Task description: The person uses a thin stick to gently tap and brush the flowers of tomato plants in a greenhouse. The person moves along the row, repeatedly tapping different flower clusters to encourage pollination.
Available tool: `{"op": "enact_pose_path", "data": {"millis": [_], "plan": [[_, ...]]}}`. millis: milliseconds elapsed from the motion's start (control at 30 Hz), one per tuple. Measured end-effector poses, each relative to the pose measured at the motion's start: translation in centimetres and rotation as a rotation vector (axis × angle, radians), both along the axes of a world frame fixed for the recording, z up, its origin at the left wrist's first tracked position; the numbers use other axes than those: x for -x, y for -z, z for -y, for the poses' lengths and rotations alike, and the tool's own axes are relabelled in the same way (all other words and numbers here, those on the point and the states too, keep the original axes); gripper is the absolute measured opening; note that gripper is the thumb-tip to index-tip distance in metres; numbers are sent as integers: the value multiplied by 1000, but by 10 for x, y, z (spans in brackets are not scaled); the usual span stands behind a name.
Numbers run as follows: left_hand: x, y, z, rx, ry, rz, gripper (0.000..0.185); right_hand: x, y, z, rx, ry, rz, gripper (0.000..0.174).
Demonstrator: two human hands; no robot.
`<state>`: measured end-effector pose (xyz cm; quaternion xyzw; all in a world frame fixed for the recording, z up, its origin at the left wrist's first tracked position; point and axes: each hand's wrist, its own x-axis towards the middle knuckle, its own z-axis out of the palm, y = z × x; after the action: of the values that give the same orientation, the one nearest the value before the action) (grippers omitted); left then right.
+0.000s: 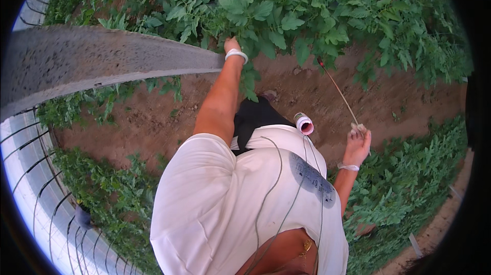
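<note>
My left hand (232, 44) reaches into the leaves of a row of tomato plants (264, 10); its fingers are partly covered by foliage, so what they touch is hidden. Between the fingertips of my right hand (358, 141) is a thin stick (341, 93), its dark, reddish tip pointing at the lower leaves of the same row. A small open plastic bottle (305, 124) with dark red contents hangs on a cord at my waist, its mouth towards me.
A concrete post (115, 50) slants in from the left, ending close beside my left wrist. Bare soil (153, 121) runs between the rows. More green plants (402, 175) grow on the near side. A curved greenhouse frame with plastic film (34, 152) stands at the left.
</note>
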<state>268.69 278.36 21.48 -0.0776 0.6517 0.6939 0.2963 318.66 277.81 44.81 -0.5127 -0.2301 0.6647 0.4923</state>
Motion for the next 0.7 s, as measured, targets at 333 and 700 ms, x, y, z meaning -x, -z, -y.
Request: {"op": "enact_pose_path", "data": {"millis": [333,700], "plan": [[-23,-18,-44,392,465,-219,51,-31,-19,16,-97,117,69,34],[-23,-8,-56,161,114,-188,32,-30,-22,34,-83,201,40,34]]}}
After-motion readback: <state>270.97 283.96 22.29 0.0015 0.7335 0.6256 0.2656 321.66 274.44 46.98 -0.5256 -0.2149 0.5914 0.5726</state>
